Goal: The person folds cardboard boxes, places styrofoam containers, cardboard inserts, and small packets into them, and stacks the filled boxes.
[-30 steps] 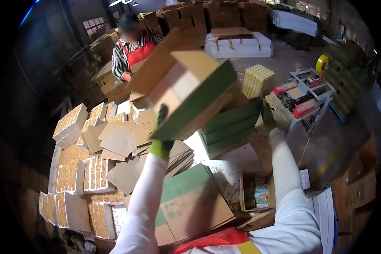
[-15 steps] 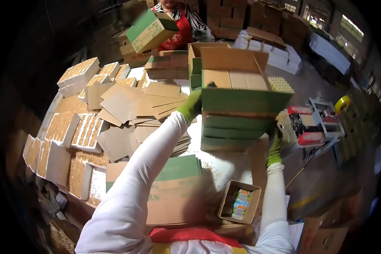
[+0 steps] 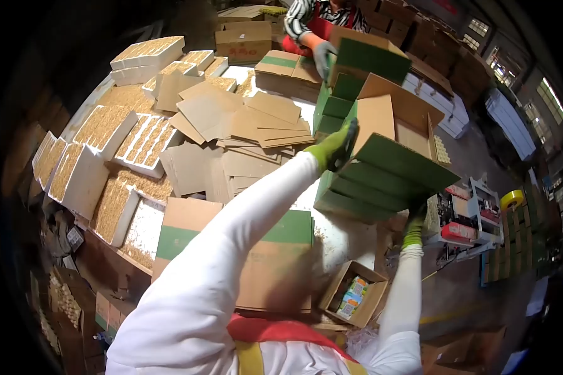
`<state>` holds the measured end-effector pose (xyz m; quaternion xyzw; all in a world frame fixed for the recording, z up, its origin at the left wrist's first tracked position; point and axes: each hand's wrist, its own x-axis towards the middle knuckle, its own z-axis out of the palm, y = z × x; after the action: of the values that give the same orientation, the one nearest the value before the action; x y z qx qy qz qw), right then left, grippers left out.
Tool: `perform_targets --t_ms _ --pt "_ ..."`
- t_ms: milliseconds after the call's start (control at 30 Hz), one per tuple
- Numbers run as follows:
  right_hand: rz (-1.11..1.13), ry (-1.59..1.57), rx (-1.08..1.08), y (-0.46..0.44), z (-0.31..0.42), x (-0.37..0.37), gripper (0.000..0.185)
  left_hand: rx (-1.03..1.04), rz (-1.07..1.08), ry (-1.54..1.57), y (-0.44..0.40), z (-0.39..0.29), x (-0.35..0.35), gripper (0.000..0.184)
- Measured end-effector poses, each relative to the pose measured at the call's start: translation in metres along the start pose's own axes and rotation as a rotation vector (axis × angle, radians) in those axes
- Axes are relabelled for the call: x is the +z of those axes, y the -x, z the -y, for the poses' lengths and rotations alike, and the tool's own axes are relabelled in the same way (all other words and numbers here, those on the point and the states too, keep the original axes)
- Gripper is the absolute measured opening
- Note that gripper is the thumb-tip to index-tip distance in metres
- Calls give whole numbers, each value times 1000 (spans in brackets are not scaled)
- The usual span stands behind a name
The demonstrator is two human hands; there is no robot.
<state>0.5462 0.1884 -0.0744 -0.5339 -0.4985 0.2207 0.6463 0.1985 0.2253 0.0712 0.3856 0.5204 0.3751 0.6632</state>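
Note:
An open green and brown carton [image 3: 406,159] tops a stack of folded green cartons [image 3: 363,190] on the table. My left hand [image 3: 341,145], in a green and black glove, presses against the carton's left side, fingers stretched out. Low on the carton's right, my right hand [image 3: 416,222] is in shadow, so its fingers are hard to make out. Behind stands another open green carton [image 3: 366,62], with a co-worker's gloved hand [image 3: 323,57] at its left edge.
Flat cartons [image 3: 275,262] and loose cardboard sheets [image 3: 231,125] cover the table's middle. White trays [image 3: 141,140] of brown granules stand left. A small box [image 3: 355,294] with printed cards is in front; a taping machine [image 3: 463,215] stands right.
The open carton came down onto the stack, and its near side has turned toward the lower right. My hands stayed beside it. The co-worker's carton moved from the left to behind the stack.

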Motion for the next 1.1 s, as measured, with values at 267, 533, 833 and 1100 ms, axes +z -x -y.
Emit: perform_targets --t_ms 267,533,833,1100 --pt "335 539 -763 64 246 5 43 1106 -162 -108 237 -15 -197 37" --pt "869 459 -736 149 404 119 46 990 -419 -369 374 30 -311 36" --pt "796 483 -657 181 421 149 50 1052 -467 -231 418 40 -355 35" --pt "660 315 -807 179 456 159 56 635 -541 -284 393 113 -343 30"
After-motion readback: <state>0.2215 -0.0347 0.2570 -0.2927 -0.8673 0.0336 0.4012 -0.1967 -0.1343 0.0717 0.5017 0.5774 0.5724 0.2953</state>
